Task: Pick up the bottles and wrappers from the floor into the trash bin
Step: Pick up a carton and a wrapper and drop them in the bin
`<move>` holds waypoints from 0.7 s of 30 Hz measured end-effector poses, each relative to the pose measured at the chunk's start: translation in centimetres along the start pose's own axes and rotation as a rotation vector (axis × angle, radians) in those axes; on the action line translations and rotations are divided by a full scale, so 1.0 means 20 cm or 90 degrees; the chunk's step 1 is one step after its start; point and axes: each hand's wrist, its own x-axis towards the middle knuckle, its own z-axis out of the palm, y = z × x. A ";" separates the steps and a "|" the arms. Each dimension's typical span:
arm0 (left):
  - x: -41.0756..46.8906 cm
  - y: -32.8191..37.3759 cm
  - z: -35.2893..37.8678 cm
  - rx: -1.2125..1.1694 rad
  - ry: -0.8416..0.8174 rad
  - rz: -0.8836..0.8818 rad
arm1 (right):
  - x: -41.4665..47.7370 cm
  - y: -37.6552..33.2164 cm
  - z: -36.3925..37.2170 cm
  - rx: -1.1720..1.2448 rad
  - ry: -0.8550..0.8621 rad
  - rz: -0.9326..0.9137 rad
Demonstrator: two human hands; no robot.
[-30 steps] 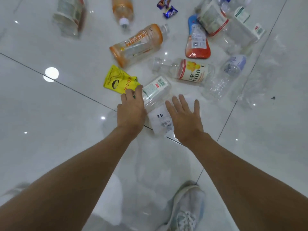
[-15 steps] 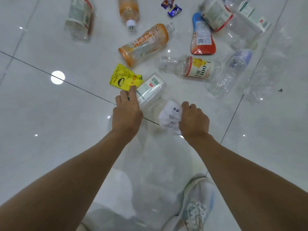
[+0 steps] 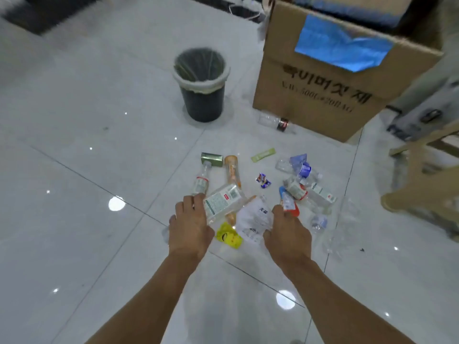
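Observation:
My left hand (image 3: 190,225) grips a clear plastic bottle (image 3: 222,201) with a white and green label, lifted off the floor. A crumpled white wrapper (image 3: 254,219) is held in my right hand (image 3: 286,230). Below them on the white tiles lies a yellow wrapper (image 3: 228,235). Several more bottles and wrappers are scattered beyond: a clear bottle (image 3: 201,181), an orange bottle (image 3: 232,171), two small blue candy wrappers (image 3: 263,181), a red pouch (image 3: 288,202). The dark trash bin (image 3: 201,83), lined with a pale bag, stands farther ahead on the left.
A big cardboard box (image 3: 335,78) with a blue sheet stands at the back right, a clear bottle (image 3: 275,121) lying at its foot. A green wrapper (image 3: 263,155) and a green box (image 3: 211,159) lie nearer. Wooden furniture (image 3: 422,175) is at the right.
My view has risen and tilted up, bringing the bin and box into sight. Both hands have lifted off the floor, the left with the clear bottle, the right with the white wrapper.

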 end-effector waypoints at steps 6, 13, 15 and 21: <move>-0.13 -0.09 -1.15 0.060 0.130 -0.014 | -0.18 -0.48 -1.04 -0.002 0.092 -0.052; -0.45 -0.15 -2.25 0.032 0.304 -0.040 | -0.48 -0.87 -2.09 0.068 0.225 -0.112; -0.49 -0.16 -2.44 0.018 0.345 -0.041 | -0.52 -0.94 -2.28 0.074 0.263 -0.134; -0.68 -0.26 -2.93 0.061 0.437 -0.042 | -0.71 -1.19 -2.76 0.078 0.342 -0.202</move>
